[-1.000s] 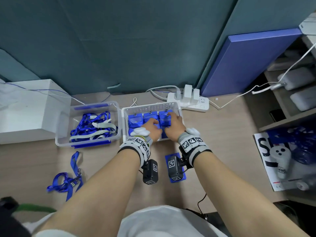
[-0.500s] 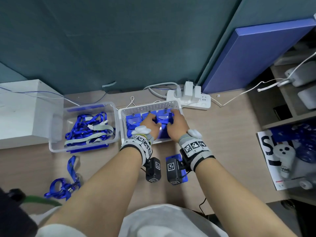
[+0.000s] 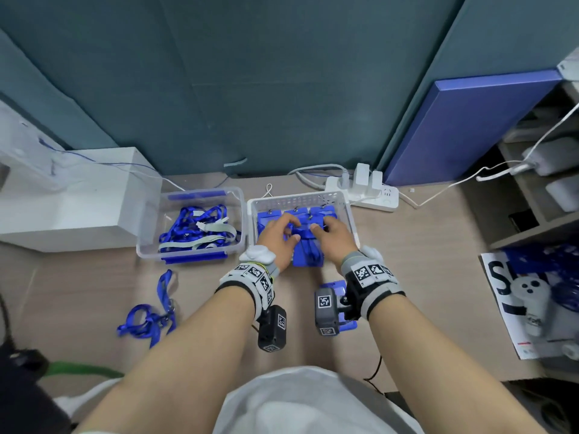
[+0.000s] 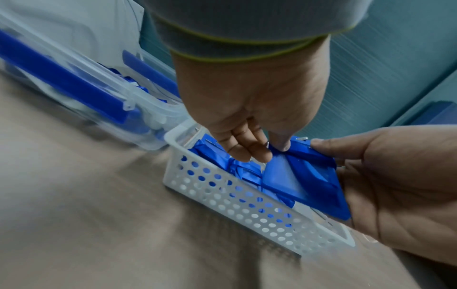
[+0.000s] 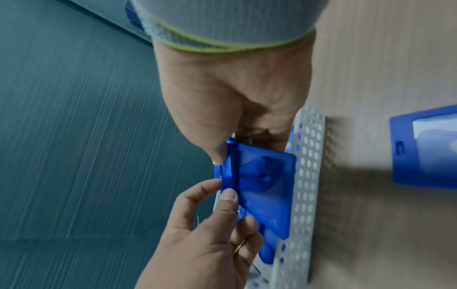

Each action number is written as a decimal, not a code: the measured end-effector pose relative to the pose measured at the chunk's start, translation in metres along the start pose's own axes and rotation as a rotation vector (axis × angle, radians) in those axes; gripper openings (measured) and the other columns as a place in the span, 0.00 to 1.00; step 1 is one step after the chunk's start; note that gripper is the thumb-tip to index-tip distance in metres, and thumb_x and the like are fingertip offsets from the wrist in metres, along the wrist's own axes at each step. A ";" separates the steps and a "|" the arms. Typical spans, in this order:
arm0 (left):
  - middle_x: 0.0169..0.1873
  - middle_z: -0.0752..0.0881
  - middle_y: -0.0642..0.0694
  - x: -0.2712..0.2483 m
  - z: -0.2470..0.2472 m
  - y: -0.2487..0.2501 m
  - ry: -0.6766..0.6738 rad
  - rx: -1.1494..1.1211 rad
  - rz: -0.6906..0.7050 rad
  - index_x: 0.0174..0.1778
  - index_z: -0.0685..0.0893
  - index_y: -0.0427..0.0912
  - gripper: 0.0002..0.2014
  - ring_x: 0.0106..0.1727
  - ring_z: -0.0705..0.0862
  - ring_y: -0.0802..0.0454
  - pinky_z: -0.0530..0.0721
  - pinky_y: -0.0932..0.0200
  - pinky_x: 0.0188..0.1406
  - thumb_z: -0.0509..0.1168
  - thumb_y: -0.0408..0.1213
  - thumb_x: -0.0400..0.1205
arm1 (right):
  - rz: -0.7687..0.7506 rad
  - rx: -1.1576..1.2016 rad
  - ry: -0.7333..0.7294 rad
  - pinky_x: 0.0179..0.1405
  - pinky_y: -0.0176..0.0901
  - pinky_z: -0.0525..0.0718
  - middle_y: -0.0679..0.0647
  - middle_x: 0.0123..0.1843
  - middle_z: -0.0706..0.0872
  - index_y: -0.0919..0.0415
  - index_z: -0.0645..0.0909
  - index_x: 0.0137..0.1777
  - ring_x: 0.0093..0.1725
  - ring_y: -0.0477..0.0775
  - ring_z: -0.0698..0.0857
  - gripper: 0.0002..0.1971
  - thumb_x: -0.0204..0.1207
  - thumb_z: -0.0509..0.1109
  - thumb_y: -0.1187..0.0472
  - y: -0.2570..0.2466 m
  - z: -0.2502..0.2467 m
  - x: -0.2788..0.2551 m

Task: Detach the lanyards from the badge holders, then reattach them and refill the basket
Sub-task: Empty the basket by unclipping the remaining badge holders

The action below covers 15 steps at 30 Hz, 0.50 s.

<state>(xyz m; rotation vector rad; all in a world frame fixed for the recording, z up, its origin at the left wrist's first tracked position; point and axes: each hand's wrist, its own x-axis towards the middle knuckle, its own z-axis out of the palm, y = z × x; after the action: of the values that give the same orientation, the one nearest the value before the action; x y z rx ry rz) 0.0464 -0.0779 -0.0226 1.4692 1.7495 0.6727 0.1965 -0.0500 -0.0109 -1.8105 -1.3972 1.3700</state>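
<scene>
Both hands are pinching one blue badge holder over the white basket at the desk's back edge: left hand and right hand are gripping its top. Tugging unevenly is risking tipping the basket.

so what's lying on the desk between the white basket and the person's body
A lone blue badge holder lies flat on the wood just in front of the basket, partly under the right wrist's camera in the head view; the right wrist view shows it too.
</scene>
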 end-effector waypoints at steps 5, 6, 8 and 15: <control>0.47 0.84 0.48 -0.026 -0.014 -0.012 0.023 0.051 -0.081 0.42 0.85 0.55 0.08 0.44 0.82 0.51 0.75 0.58 0.44 0.75 0.37 0.76 | -0.009 -0.025 -0.089 0.34 0.46 0.68 0.50 0.33 0.71 0.58 0.70 0.36 0.33 0.51 0.68 0.15 0.85 0.67 0.60 0.005 0.014 -0.030; 0.46 0.84 0.47 -0.032 -0.019 -0.017 0.027 0.047 -0.103 0.41 0.85 0.54 0.08 0.43 0.82 0.51 0.75 0.60 0.42 0.74 0.36 0.76 | -0.022 -0.034 -0.114 0.35 0.46 0.71 0.53 0.34 0.73 0.62 0.73 0.39 0.33 0.52 0.70 0.13 0.85 0.67 0.60 0.004 0.021 -0.038; 0.44 0.86 0.45 -0.039 -0.027 -0.021 0.043 0.015 -0.122 0.41 0.84 0.49 0.06 0.38 0.83 0.53 0.76 0.67 0.37 0.72 0.33 0.78 | -0.025 -0.017 -0.143 0.41 0.51 0.80 0.57 0.38 0.80 0.68 0.79 0.48 0.36 0.54 0.76 0.11 0.84 0.68 0.59 0.006 0.029 -0.041; 0.32 0.86 0.47 -0.061 -0.047 -0.030 0.179 -0.175 -0.219 0.46 0.79 0.45 0.06 0.28 0.85 0.57 0.87 0.56 0.39 0.62 0.30 0.85 | -0.089 -0.023 -0.149 0.39 0.48 0.74 0.50 0.35 0.78 0.55 0.76 0.39 0.34 0.49 0.74 0.12 0.85 0.68 0.61 -0.014 0.042 -0.058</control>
<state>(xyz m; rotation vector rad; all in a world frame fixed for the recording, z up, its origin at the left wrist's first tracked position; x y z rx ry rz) -0.0048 -0.1407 -0.0054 1.1086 1.9002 0.8377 0.1532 -0.1061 0.0089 -1.6685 -1.5561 1.4732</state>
